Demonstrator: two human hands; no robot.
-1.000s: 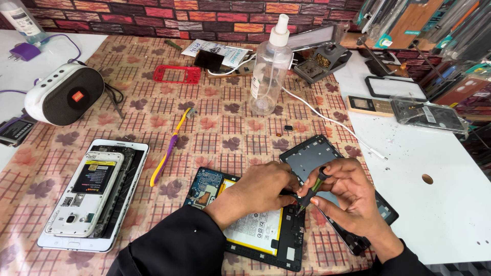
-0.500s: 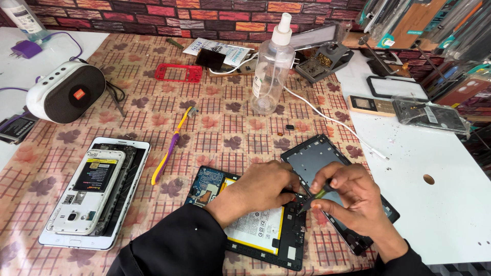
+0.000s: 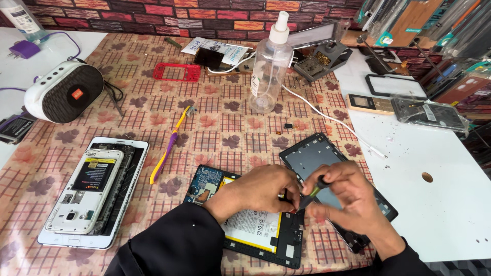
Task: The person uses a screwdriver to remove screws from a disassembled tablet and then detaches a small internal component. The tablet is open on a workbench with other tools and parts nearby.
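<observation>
An opened tablet [image 3: 245,230] with a blue circuit board and a white battery lies at the near edge of the table. My left hand [image 3: 261,191] rests on it, fingers pinched at its right edge. My right hand [image 3: 348,197] grips a small screwdriver [image 3: 313,190] with a green and black handle, its tip pointing down beside my left fingertips. Under my right hand lies a dark tablet frame [image 3: 319,156], tilted.
A white tablet with a smaller opened phone stacked on it [image 3: 92,191] lies at the left. A yellow-purple toothbrush [image 3: 169,145], a clear spray bottle [image 3: 268,66], a red phone frame [image 3: 176,72], a white speaker [image 3: 64,92] and a white board [image 3: 434,168] surround the work.
My right hand has shifted slightly toward my left hand, bringing the screwdriver closer to the opened tablet's right edge. The view has tilted a little.
</observation>
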